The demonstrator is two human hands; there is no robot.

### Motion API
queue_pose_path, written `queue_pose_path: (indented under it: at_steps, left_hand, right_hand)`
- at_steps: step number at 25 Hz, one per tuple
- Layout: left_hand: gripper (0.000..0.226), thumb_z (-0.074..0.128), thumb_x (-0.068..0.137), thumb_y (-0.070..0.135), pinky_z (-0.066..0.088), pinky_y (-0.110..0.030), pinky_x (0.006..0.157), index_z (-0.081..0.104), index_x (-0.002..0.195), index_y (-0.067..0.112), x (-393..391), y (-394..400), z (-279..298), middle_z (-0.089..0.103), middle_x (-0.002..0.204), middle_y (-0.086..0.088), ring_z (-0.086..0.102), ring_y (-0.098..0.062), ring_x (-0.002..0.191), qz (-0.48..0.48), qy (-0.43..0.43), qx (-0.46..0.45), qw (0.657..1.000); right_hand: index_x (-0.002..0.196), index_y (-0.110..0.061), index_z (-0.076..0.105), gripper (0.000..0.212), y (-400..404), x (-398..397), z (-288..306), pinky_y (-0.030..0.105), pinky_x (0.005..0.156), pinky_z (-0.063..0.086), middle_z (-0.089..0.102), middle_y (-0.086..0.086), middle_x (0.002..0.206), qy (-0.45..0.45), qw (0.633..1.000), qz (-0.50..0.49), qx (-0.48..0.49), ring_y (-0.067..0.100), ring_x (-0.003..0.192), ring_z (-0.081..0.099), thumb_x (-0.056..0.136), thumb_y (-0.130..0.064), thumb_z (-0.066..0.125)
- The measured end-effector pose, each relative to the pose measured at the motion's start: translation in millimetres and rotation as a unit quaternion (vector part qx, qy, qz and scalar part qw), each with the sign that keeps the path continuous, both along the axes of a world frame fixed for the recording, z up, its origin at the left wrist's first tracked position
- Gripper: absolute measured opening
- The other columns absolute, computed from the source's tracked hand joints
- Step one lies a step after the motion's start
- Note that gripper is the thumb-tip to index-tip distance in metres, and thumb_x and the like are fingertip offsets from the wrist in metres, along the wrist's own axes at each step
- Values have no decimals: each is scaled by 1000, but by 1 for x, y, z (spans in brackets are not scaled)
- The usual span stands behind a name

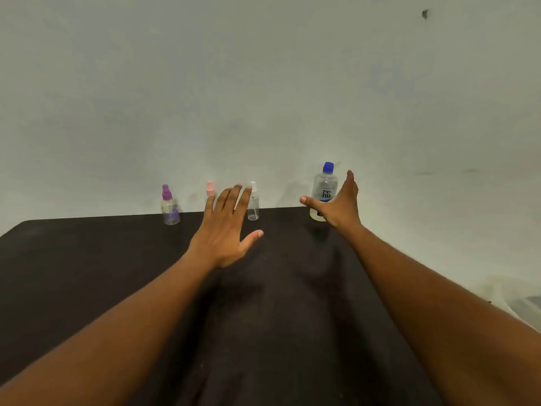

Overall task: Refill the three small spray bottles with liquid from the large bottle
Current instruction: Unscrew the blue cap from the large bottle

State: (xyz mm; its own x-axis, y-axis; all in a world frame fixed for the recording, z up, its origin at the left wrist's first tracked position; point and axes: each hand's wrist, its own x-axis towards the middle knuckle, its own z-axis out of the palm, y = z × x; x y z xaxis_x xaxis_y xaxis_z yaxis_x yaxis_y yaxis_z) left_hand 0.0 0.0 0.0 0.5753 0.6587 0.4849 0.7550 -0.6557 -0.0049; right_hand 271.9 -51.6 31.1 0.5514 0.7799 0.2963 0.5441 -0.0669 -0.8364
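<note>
Three small spray bottles stand in a row near the far edge of the dark table [87, 259]: one with a purple top [169, 206] at the left, one with a pink top [210, 189] mostly hidden behind my left hand, and a slim clear one with a white top [253, 202]. The large clear bottle with a blue cap [324, 189] stands to the right. My left hand [225, 230] hovers with straight spread fingers in front of the pink and white bottles. My right hand [339, 205] is spread open just in front of the large bottle, holding nothing.
A plain pale wall [263, 83] rises right behind the table's far edge. At the lower right, beyond the table's side edge, lies something pale and translucent [515, 300].
</note>
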Motion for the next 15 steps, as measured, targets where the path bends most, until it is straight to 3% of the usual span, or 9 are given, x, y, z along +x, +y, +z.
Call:
queue_pose_path:
  at_steps: [3, 6, 10, 13, 15]
  left_hand:
    - [92, 34, 93, 72, 13, -57, 125, 3, 162, 19, 13, 27, -13, 10, 169, -8, 11, -29, 156, -4, -16, 6, 1000]
    - [91, 39, 94, 69, 16, -54, 125, 8, 161, 17, 20, 47, -26, 17, 166, -7, 18, -28, 154, -19, -35, 17, 999]
    - [89, 42, 94, 67, 15, -51, 126, 12, 161, 16, 16, 60, -32, 21, 164, -9, 21, -28, 153, -31, -47, 20, 998]
    - [89, 39, 94, 67, 12, -49, 127, 11, 161, 17, 13, 56, -30, 21, 165, -9, 20, -27, 153, -30, -45, 15, 998]
    - [88, 39, 95, 67, 12, -49, 127, 12, 161, 17, 11, 46, -26, 21, 164, -9, 21, -28, 152, -27, -40, 10, 999]
  right_hand:
    - [163, -18, 4, 129, 40, 13, -12, 51, 122, 27, 18, 8, 168, 102, 994, -36, 22, 33, 154, 25, 72, -48, 90]
    - [160, -17, 20, 122, 72, 21, -28, 53, 116, 40, 43, 8, 155, 182, 980, -69, 42, 32, 142, 44, 67, -46, 93]
    - [138, -17, 49, 82, 94, 28, -38, 44, 104, 53, 61, 1, 129, 163, 979, -98, 68, 22, 115, 60, 70, -30, 93]
    - [136, -16, 52, 72, 92, 26, -35, 37, 104, 50, 61, 3, 130, 161, 980, -99, 61, 24, 118, 60, 74, -22, 88]
    - [135, -17, 52, 71, 81, 24, -33, 40, 105, 51, 60, 2, 128, 160, 982, -89, 47, 24, 117, 60, 74, -20, 87]
